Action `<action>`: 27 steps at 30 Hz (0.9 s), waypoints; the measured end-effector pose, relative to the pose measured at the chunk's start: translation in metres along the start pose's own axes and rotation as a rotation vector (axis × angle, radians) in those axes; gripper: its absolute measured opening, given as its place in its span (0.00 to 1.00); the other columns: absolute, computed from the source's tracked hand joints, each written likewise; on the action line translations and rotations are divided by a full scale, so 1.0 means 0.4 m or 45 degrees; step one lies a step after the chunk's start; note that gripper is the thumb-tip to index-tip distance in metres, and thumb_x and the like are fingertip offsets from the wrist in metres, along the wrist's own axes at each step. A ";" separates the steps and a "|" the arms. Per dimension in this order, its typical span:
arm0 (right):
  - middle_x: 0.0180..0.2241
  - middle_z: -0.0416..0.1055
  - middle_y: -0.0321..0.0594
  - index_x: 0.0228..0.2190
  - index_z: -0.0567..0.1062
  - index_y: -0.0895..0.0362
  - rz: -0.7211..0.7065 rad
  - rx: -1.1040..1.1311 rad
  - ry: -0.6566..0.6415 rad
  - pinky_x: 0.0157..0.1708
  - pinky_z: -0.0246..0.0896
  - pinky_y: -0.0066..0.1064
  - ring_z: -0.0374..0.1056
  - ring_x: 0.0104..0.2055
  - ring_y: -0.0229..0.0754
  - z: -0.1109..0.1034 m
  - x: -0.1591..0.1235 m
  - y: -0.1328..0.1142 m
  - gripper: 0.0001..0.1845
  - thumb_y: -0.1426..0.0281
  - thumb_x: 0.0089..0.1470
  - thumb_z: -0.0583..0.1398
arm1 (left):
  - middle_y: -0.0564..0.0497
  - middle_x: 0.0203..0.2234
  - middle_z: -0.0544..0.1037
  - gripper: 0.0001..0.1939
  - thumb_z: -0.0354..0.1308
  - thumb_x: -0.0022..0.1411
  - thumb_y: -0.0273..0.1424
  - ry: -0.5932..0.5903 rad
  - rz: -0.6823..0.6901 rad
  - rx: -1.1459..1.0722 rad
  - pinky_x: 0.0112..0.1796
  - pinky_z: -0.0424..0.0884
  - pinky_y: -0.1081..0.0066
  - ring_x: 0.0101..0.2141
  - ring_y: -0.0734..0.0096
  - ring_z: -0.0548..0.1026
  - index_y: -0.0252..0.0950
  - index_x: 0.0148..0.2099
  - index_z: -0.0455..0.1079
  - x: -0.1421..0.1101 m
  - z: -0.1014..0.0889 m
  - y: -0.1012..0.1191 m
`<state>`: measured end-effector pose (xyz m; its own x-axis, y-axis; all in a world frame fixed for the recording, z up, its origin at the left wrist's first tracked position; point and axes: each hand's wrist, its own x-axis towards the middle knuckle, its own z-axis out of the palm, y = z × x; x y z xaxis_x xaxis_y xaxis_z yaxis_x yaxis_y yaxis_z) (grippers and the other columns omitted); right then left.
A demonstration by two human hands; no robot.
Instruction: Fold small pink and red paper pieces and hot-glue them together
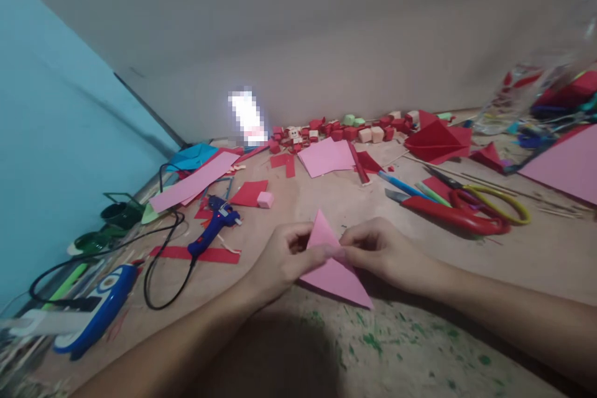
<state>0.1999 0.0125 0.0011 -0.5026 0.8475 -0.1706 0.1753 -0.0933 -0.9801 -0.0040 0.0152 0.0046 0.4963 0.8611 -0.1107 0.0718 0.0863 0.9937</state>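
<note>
Between my hands is a sheet of pink paper [338,280], folded into a triangle with one point away from me. My left hand [291,255] grips its left side, the thumb lying across the face of the paper. My right hand [380,252] pinches the right edge with thumb and forefinger. Both thumbs meet near the middle of the paper. Beyond my hands lies a stack of pink paper squares [325,158]. A small pink paper cube [265,199] rests to the left, beside a piece of red paper [249,193].
A blue glue gun [212,230] with a black cord lies at left, near a blue-and-white tool [100,308]. On the right are red-handled scissors [457,214] and yellow-handled scissors [501,199]. Several small paper cubes [345,132] line the wall, near a bright blurred screen [248,115].
</note>
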 end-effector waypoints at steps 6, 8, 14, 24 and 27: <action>0.17 0.60 0.32 0.18 0.70 0.58 -0.002 -0.158 -0.033 0.21 0.46 0.28 0.53 0.21 0.33 0.015 -0.006 -0.006 0.20 0.62 0.57 0.62 | 0.52 0.25 0.74 0.18 0.72 0.51 0.41 0.121 -0.045 -0.060 0.28 0.64 0.74 0.27 0.73 0.69 0.30 0.32 0.75 0.018 0.013 -0.003; 0.16 0.62 0.32 0.18 0.70 0.58 0.027 -0.183 -0.058 0.21 0.46 0.28 0.53 0.20 0.33 0.017 -0.007 -0.013 0.20 0.62 0.58 0.62 | 0.51 0.24 0.75 0.17 0.72 0.51 0.40 0.104 -0.039 -0.067 0.28 0.64 0.74 0.26 0.74 0.69 0.30 0.31 0.75 0.017 0.007 -0.004; 0.18 0.57 0.30 0.17 0.68 0.57 0.005 -0.176 -0.007 0.22 0.45 0.29 0.50 0.22 0.33 0.012 -0.003 -0.023 0.21 0.62 0.56 0.64 | 0.52 0.24 0.75 0.15 0.67 0.57 0.39 0.184 -0.038 -0.143 0.28 0.62 0.74 0.26 0.75 0.68 0.31 0.29 0.76 0.018 -0.011 -0.011; 0.22 0.64 0.34 0.26 0.76 0.58 0.074 -0.189 0.037 0.24 0.49 0.29 0.56 0.25 0.35 0.011 -0.006 -0.019 0.18 0.58 0.58 0.62 | 0.53 0.22 0.73 0.14 0.65 0.59 0.36 0.302 0.053 -0.137 0.28 0.61 0.75 0.26 0.76 0.67 0.31 0.27 0.76 0.018 -0.014 -0.012; 0.22 0.60 0.33 0.23 0.73 0.58 0.020 -0.190 0.020 0.25 0.47 0.29 0.53 0.26 0.35 0.009 -0.004 -0.012 0.19 0.59 0.60 0.61 | 0.53 0.23 0.73 0.14 0.66 0.58 0.37 0.285 0.052 -0.156 0.29 0.62 0.75 0.27 0.75 0.67 0.31 0.28 0.76 0.014 -0.004 -0.008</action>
<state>0.1966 0.0097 0.0057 -0.4858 0.8546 -0.1834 0.3077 -0.0291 -0.9510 -0.0027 0.0204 0.0007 0.2922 0.9533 -0.0771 -0.0562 0.0976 0.9936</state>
